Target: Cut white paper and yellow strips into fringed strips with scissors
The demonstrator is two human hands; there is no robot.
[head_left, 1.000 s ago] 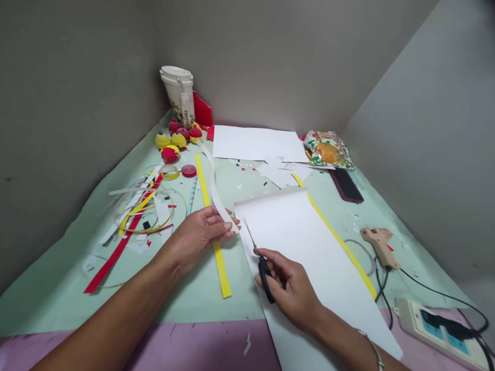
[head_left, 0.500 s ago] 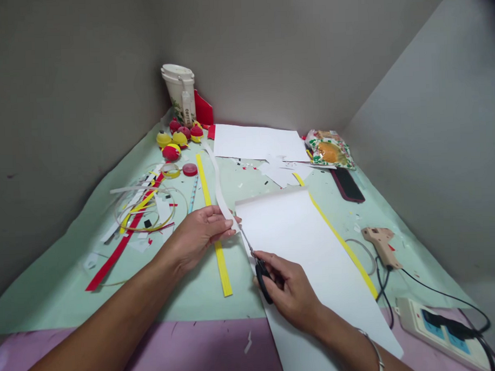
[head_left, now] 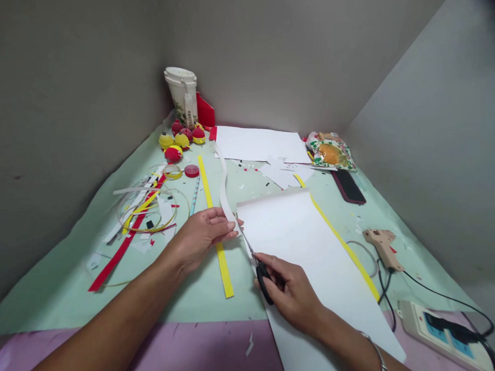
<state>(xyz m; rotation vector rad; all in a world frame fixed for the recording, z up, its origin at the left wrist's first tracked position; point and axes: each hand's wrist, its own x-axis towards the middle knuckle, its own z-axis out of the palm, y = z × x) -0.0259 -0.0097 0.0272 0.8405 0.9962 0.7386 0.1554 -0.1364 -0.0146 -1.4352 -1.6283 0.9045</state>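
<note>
A large white sheet of paper (head_left: 298, 248) lies at the middle right, its left edge between the blades of black-handled scissors (head_left: 264, 282). My right hand (head_left: 289, 289) is closed around the scissors' handles. A narrow white paper strip (head_left: 224, 189) curls up and away from the sheet's left edge. My left hand (head_left: 208, 230) pinches that strip between thumb and fingers, close to the blade tips. Beneath the left hand lies a yellow strip (head_left: 223, 270) on the green cover.
Paper scraps and a red strip (head_left: 116, 260) lie left. Red-and-yellow balls (head_left: 173, 153) sit by a white cup (head_left: 183, 93). Rightward are a phone (head_left: 348, 187), a glue gun (head_left: 383, 245), its cable and a power strip (head_left: 443, 330). Another white sheet (head_left: 262, 144) lies at the back.
The free end of the white strip has swung slightly right and its curve has changed. Both hands keep nearly the same hold; the whole view has shifted a little.
</note>
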